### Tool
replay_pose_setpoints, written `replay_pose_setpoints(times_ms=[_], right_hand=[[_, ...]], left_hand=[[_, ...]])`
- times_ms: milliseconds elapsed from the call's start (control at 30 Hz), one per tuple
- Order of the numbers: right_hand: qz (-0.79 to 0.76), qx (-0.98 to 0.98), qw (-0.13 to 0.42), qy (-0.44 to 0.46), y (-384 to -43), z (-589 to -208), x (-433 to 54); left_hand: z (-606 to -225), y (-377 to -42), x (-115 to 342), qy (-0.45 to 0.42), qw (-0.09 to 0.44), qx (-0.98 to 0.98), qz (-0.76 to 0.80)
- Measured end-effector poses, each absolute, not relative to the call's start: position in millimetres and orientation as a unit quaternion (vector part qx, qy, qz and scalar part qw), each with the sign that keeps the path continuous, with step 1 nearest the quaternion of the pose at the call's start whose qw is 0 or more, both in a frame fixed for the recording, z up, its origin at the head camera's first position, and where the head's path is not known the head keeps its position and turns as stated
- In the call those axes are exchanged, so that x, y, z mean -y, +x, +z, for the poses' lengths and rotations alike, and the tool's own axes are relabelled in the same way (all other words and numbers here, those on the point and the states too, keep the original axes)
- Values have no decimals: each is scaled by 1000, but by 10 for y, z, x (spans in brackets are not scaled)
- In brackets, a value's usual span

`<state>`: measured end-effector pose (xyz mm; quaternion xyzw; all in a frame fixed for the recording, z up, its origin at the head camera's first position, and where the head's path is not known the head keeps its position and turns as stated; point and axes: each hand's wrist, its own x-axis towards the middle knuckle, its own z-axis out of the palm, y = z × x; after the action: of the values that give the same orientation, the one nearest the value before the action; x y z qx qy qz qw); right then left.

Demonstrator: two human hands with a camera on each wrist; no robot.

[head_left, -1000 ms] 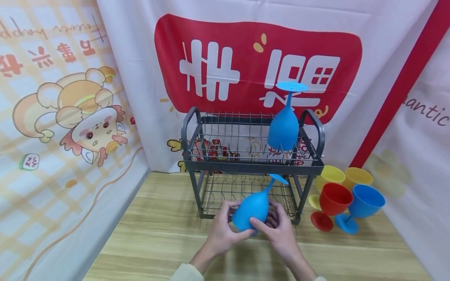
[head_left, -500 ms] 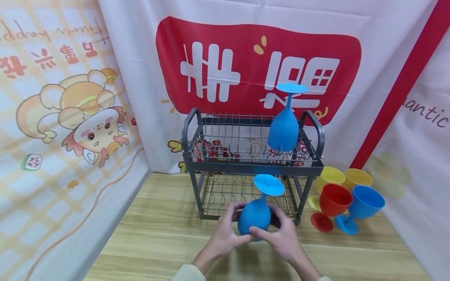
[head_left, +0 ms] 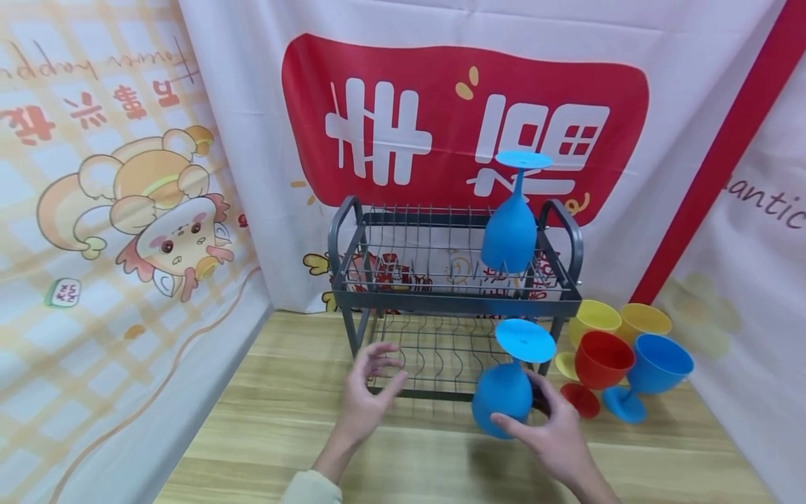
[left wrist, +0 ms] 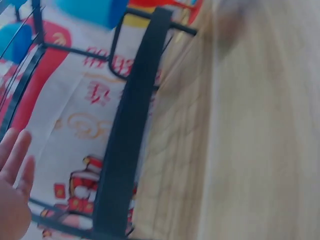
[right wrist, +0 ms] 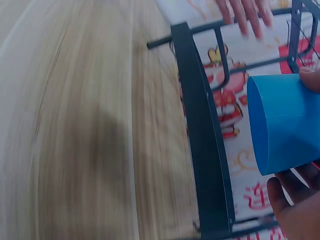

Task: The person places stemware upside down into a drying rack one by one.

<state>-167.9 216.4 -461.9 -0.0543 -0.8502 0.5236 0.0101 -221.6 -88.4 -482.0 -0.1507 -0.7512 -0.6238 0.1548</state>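
A blue goblet [head_left: 502,400] is held upside down by my right hand [head_left: 554,430], in front of the lower tier of a dark two-tier dish rack [head_left: 453,302]. Its round base faces up, and the thumb lies across the bowl's near side. In the right wrist view the fingers wrap the goblet's bowl [right wrist: 287,122], mouth side bare. My left hand [head_left: 368,388] is apart from it at the rack's lower left front, fingers loosely bent around nothing. The left wrist view catches only part of the left hand [left wrist: 15,185]. Another blue goblet [head_left: 508,234] stands inverted on the upper tier's right side.
Right of the rack, upright goblets stand grouped on the wooden table [head_left: 252,434]: a red goblet [head_left: 601,360], a blue goblet [head_left: 658,364], a yellow goblet [head_left: 592,318] and an orange-yellow goblet [head_left: 644,322]. A printed cloth [head_left: 466,126] hangs behind the rack.
Both hands held the blue goblet before; the left hand has let go and moved left. The right hand has carried the goblet rightward, turned from a slant to nearly upright with its base up.
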Motion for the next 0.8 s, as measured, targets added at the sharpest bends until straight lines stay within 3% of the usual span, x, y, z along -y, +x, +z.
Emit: replay_pose_setpoints(times_ms=[200,333,533,800], right_hand=[[485,871,13,-75,-1619,-4605,-2511],[461,883,22,-91,-1588,-4573,-2750],[451,884,45,-111,-1563,-4487,-3039],[451,880,46,-139,-1549,-4306,-3226]], left_hand=[[-4583,-2329,1216,-76,278,706,-646],[-4348,-2392,1359,-48,316,692,-647],[-3971,-2480,1447,-64,319,688,-648],[-3620,-2606,1396,-116,263,714,-638]])
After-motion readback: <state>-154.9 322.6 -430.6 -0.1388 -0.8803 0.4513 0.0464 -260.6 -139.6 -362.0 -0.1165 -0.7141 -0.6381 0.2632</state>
